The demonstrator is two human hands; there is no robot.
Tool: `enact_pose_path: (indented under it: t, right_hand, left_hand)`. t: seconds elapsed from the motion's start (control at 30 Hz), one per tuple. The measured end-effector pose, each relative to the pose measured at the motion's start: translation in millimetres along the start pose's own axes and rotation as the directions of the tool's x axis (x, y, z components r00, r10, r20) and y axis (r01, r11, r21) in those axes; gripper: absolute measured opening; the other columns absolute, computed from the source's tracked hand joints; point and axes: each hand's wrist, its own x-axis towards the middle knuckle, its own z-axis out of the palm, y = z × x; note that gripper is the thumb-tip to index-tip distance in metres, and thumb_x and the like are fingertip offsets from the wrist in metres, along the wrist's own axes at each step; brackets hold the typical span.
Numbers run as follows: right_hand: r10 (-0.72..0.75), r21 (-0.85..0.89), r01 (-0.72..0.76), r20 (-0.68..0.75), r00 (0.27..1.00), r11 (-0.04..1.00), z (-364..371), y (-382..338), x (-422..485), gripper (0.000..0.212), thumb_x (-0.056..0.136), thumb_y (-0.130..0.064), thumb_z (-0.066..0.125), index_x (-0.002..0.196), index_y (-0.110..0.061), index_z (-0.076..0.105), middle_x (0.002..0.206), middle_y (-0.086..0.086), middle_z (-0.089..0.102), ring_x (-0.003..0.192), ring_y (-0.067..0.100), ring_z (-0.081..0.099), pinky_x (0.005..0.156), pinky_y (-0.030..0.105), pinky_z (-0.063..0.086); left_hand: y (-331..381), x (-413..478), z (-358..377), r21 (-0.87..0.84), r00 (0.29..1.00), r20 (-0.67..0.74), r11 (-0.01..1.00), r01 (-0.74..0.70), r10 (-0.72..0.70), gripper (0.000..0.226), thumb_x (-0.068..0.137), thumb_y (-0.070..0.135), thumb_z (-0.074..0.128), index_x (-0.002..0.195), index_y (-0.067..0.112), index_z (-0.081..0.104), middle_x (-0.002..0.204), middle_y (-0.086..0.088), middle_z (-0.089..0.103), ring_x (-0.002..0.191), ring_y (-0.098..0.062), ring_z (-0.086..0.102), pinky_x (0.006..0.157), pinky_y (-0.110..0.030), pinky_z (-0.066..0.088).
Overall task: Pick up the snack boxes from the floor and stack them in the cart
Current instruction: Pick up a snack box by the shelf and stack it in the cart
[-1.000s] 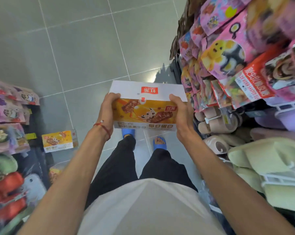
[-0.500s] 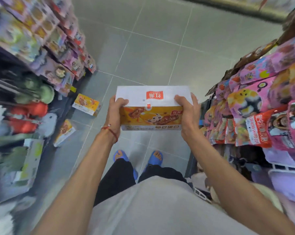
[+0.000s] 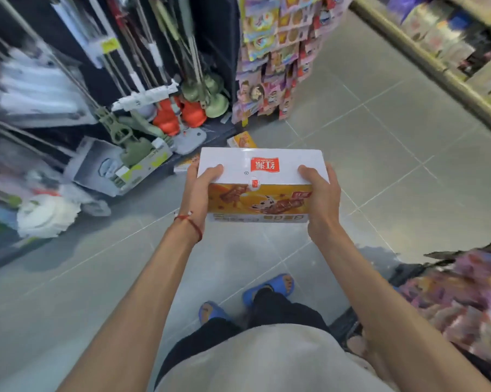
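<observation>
Fingers of the left hand (image 3: 198, 193) and the right hand (image 3: 322, 195) curl round the short ends of a snack box (image 3: 259, 179), thumbs pressed on its white top. Both hands hold the box level in the air, above the grey floor (image 3: 380, 142). At 12 o'clock from it, a second box (image 3: 242, 140) lies on the floor, and a third (image 3: 185, 163) peeks out at 10 o'clock. Mops (image 3: 165, 114) hang at 10 o'clock. Blue sandals (image 3: 269, 287) stand at 6 o'clock.
</observation>
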Motion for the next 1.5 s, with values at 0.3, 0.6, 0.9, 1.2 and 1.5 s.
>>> enact_pose_path:
  t: [0.3,0.6,0.9,1.2,1.5]
  right_hand:
    - [0.017,-0.101,0.017,0.323,0.946,0.995,151,18,-85,0.034,0.092,-0.027,0.069,0.126,-0.029,0.064,0.112,0.003,0.076,0.098,0.026,0.076,0.071,0.036,0.060]
    - [0.020,-0.152,0.118,0.691,0.723,0.981,270,29,-156,0.041,0.088,-0.032,0.069,0.129,-0.031,0.063,0.117,-0.001,0.075,0.104,0.024,0.074,0.089,0.046,0.060]
    - [0.109,-0.204,0.193,0.905,0.411,0.960,338,30,-217,0.034,0.094,-0.027,0.066,0.128,-0.029,0.063,0.108,-0.003,0.076,0.092,0.018,0.075,0.075,0.035,0.058]
    - [0.217,-0.272,0.301,0.955,0.204,0.914,379,53,-296,0.052,0.082,-0.040,0.072,0.132,-0.033,0.062,0.119,0.000,0.075,0.097,0.022,0.077,0.092,0.049,0.061]
    - [0.259,-0.268,0.383,0.963,0.076,0.884,436,123,-415,0.031,0.089,-0.026,0.069,0.121,-0.027,0.069,0.103,-0.001,0.079,0.094,0.022,0.077,0.087,0.045,0.061]
  left_hand:
    - [11,-62,-177,-0.138,0.955,-0.284,0.982,-0.132,0.088,0.036,0.089,0.034,0.063,0.125,0.032,0.059,0.110,0.001,0.076,0.099,-0.025,0.073,0.085,-0.042,0.060]
    - [18,-138,-290,-0.177,0.764,-0.632,0.936,-0.305,0.129,0.053,0.082,0.039,0.066,0.133,0.030,0.055,0.113,0.000,0.075,0.102,-0.025,0.072,0.084,-0.043,0.059]
    - [17,-214,-320,-0.154,0.490,-0.870,0.911,-0.382,0.058,0.045,0.083,0.046,0.064,0.123,0.028,0.060,0.108,-0.001,0.076,0.097,-0.025,0.074,0.083,-0.041,0.059]
    - [-2,-284,-341,-0.191,0.244,-0.966,0.871,-0.452,-0.085,0.025,0.095,0.038,0.059,0.119,0.033,0.058,0.102,0.003,0.077,0.085,-0.015,0.076,0.063,-0.024,0.056]
    - [-52,-352,-442,-0.195,0.125,-0.980,0.833,-0.517,-0.152,0.025,0.094,0.041,0.060,0.118,0.036,0.058,0.097,0.006,0.077,0.083,-0.014,0.076,0.070,-0.030,0.056]
